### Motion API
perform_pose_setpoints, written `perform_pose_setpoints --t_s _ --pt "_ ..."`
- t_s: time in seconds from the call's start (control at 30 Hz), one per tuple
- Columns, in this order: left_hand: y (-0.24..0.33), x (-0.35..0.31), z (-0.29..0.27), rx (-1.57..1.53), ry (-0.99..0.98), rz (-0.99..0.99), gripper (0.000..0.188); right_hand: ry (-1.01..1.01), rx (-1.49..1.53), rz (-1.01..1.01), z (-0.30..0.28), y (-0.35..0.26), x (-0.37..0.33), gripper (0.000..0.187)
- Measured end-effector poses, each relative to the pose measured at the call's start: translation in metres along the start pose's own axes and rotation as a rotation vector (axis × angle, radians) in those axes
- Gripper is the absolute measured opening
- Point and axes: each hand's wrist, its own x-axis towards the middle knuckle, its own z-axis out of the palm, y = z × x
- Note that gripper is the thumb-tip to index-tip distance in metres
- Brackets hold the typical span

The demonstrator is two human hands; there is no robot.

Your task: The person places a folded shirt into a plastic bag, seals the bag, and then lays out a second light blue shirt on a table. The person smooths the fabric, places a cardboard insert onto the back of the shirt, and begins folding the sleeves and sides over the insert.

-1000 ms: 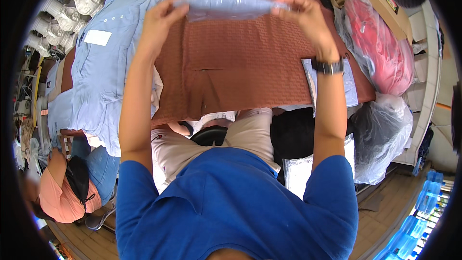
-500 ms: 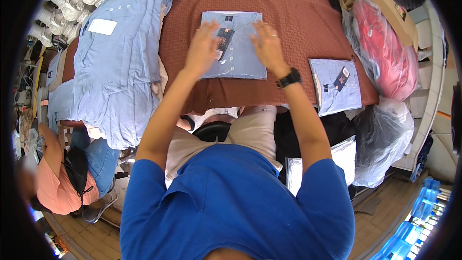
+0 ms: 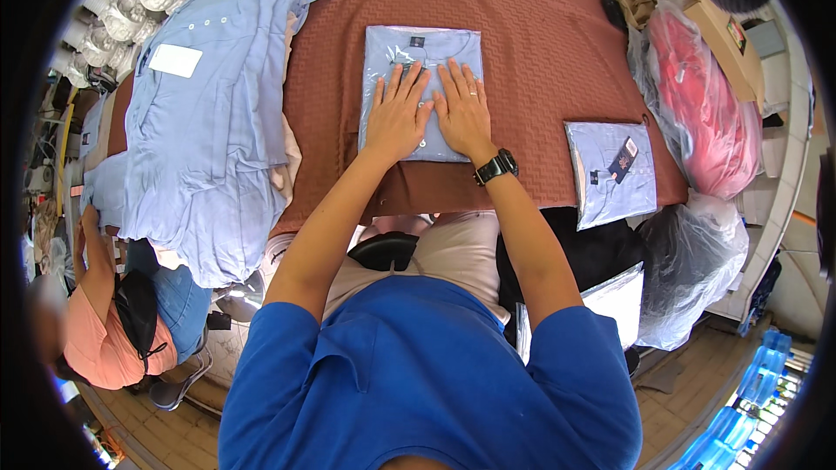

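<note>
A folded light-blue shirt in a clear plastic bag (image 3: pixel 387 48) lies flat on the brown cloth-covered table (image 3: pixel 522 61). Both palms press down on it. My left hand (image 3: pixel 399 117) rests over its left and middle part, fingers stretched and a little spread. Beside it, thumbs almost touching, my right hand (image 3: pixel 463 113) lies flat on the right part, with a ring on one finger and a black watch on the wrist. The shirt's dark hang tag is mostly hidden under my hands. Nothing is gripped by either one.
A second bagged blue shirt (image 3: pixel 612 170) lies at the table's right edge. Unfolded blue shirts (image 3: pixel 205 122) are piled on the left, with a white card (image 3: pixel 175 60) on top. Red goods in plastic (image 3: pixel 697 104) stand at the right. A person in an orange top (image 3: pixel 104 339) sits at the left.
Both hands have come down and closer together onto the bagged shirt, now covering most of its hang tag. The seated person's arm at the left has shifted.
</note>
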Motion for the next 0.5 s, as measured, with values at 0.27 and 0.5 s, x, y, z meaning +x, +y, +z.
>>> perform_pose_setpoints --t_s 0.27,0.5 --pt "-0.011 0.010 0.006 -0.136 0.117 -0.006 0.052 -0.005 0.058 0.016 -0.002 0.006 0.004 0.053" --pt "-0.101 0.012 -0.009 -0.723 0.035 -0.690 0.060 -0.156 0.071 0.611 -0.084 -0.021 -0.025 0.057"
